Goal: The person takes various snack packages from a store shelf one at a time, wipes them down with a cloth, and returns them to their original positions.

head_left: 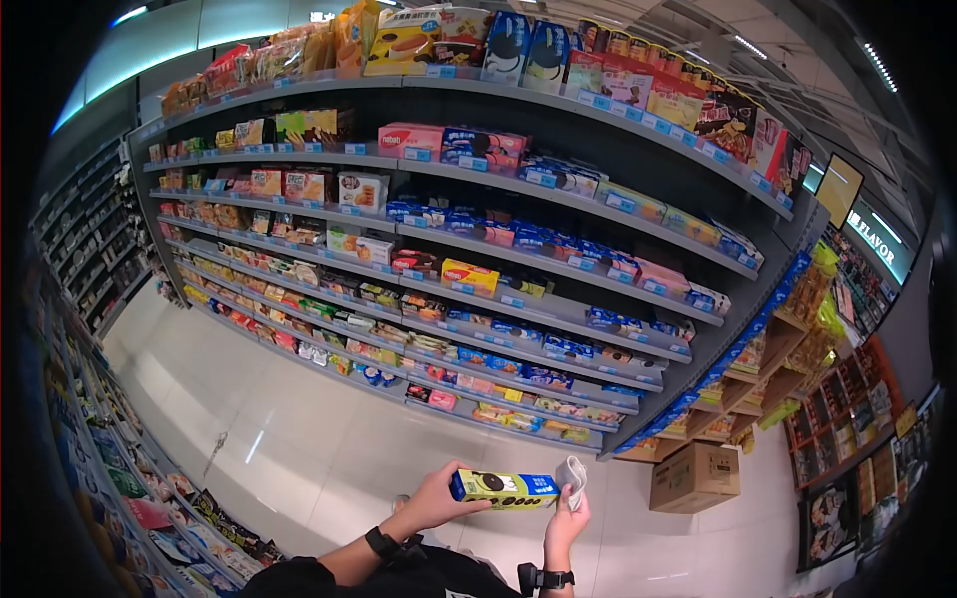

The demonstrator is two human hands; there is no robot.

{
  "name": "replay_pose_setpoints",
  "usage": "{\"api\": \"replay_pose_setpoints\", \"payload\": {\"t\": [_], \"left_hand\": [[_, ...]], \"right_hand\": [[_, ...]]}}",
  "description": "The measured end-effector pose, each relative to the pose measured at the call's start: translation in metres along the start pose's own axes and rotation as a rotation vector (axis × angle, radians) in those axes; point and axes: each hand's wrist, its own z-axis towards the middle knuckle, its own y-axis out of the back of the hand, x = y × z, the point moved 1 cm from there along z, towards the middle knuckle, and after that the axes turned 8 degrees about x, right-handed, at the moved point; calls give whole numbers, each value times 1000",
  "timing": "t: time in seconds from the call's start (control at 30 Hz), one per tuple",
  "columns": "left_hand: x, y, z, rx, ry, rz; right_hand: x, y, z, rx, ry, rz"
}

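Note:
Gripped at its left end by my left hand (440, 498) is a long blue and yellow-green box (506, 488) with dark round cookies pictured on it. The box lies nearly level in front of my body. At its right end my right hand (568, 513) is closed on a folded whitish cloth (572, 476), which touches or nearly touches the box end. Both wrists wear black bands.
Long grey shelves (588, 264) of packaged snacks stretch across the front. Another stocked shelf (130, 478) runs along the left. A cardboard box (696, 477) sits on the pale tiled floor (329, 424) at the right, near wooden display shelves (773, 349).

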Motion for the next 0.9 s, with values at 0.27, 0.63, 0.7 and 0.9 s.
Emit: {"api": "replay_pose_setpoints", "payload": {"t": [0.27,0.63,0.7,0.9], "left_hand": [[-3,-18,3,29,13,336],[-1,-15,8,-15,-11,311],[0,-11,8,13,-57,382],[-15,-9,6,212,-35,206]], "right_hand": [[32,-38,-24,533,230,-354],[19,-25,-10,537,280,-358],[-13,-4,-4,489,270,-352],[-69,33,7,226,-297,98]]}}
